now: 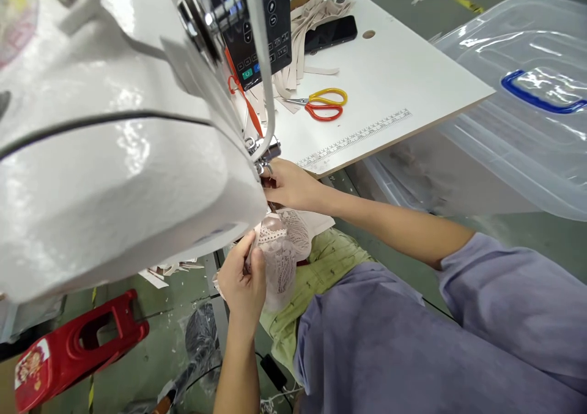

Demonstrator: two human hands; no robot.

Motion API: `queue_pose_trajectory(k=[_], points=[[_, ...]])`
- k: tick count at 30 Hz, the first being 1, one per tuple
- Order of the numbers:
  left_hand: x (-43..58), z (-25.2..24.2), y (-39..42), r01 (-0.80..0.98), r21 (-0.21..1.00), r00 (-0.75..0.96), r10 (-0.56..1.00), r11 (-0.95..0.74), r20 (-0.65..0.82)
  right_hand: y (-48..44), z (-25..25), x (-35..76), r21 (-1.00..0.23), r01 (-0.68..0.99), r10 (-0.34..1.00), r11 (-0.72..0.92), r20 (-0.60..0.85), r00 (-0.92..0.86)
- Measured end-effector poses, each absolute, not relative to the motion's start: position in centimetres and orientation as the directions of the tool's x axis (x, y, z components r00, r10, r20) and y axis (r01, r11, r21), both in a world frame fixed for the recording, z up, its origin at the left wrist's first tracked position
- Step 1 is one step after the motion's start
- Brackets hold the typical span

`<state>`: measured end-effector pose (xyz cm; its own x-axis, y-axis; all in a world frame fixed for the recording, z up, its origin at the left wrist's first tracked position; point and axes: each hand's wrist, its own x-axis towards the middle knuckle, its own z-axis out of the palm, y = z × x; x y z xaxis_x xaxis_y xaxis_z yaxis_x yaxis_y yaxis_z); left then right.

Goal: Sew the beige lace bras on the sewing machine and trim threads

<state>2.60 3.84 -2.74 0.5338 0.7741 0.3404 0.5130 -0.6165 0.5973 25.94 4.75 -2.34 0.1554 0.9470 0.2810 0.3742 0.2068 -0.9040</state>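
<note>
Head view, mid-frame: our left hand [242, 279] pinches one sheer lace piece [279, 264], while beside one glossy, rounded machine [137, 181] we cannot tell whether our right hand [296, 185] grips anything.

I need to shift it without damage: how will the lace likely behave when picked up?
Probably floppy: the lace droops loosely beside the left hand rather than standing stiff. Likely light for its size, as it looks thin and partly see-through. Its openwork pattern may snag or stretch if pulled hard.
</note>
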Motion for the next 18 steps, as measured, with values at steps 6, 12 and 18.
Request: queue_pose_trajectory(k=[6, 12, 18], points=[[2.9, -3.0, 4.1, 0.501, 0.609, 0.569, 0.764, -0.614, 0.303, 4.6, -3.2, 25.3, -0.85, 0.481, 0.922, 0.214, 0.339, 0.189], [3.6, -2.5, 4.7, 0.535, 0.582, 0.552, 0.774, -0.613, 0.309, 4.8, -2.5, 25.2, -0.831, 0.52, 0.919, 0.198, 0.341, 0.195], [3.7, -2.5, 5.2, 0.569, 0.568, 0.535, 0.792, -0.594, 0.293, 5.0, -1.7, 25.4, -0.842, 0.518, 0.938, 0.148, 0.286, 0.198]])
